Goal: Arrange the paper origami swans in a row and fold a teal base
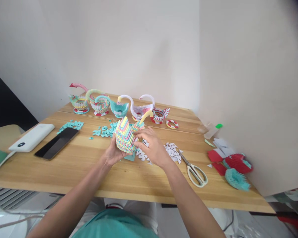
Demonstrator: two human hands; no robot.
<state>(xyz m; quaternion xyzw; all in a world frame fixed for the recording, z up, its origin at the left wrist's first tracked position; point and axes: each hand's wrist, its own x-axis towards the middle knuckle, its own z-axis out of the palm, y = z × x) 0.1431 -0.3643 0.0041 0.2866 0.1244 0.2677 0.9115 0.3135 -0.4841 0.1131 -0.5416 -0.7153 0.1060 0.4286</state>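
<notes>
A paper swan [125, 137] built from folded yellow, pink, white and turquoise pieces is held above the front half of the table. My left hand [113, 152] cups it from below and the left, fingers wrapped under its base. On the swan's right side, my right hand [150, 143] has thumb and fingers closed against the body, near the foot of its yellow neck; whether a loose piece is between them is hidden. Turquoise folded pieces [106, 130] lie behind the left hand, and white folded pieces [172, 151] are scattered beside and beyond the right.
Several finished paper swans [119, 108] line the table's back, with a red-and-white ring [172, 124] at their right. Scissors [195, 172] lie to the right, near red paper [215, 156] and a turquoise paper piece [236, 179]. A phone [57, 142] and a cabled power bank [31, 137] are at left.
</notes>
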